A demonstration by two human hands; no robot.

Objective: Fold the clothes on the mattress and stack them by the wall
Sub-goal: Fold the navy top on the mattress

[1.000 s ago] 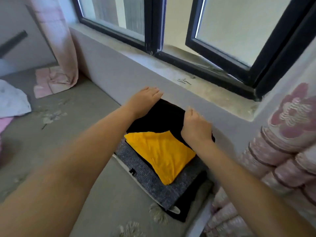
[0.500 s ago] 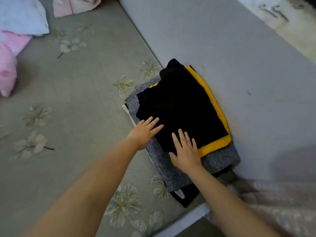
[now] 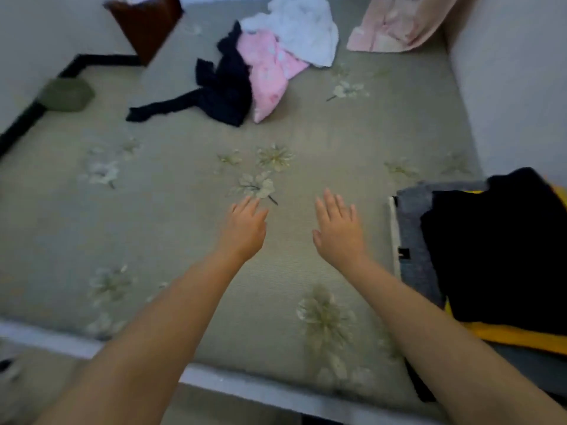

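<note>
While the big green mattress [image 3: 159, 228] with its pale flowers filled most of the view, the folded stack [image 3: 478, 262] sat at its right side, near the wall [image 3: 518, 87]. A black piece was on top, with yellow and gray ones under it. Half a second before, both hands lay flat on that black top piece. Now they had let go and come away to the middle of the bed, and the view had swung over there too. That likely meant one more piece was done and stacked.

Far across the bed lay the clothes not yet folded: a white one [image 3: 300, 29], a pink one [image 3: 270, 75] and a dark one [image 3: 221, 93], all in a messy heap. A pink cloth [image 3: 395, 29] lay in the corner beyond them.

The left hand [image 3: 244, 230] and the right hand [image 3: 337, 231] were both wide, fingers straight, holding nothing. They pointed toward the heap but were well apart from it. My guess was that the dark piece or the pink one came next.
</note>
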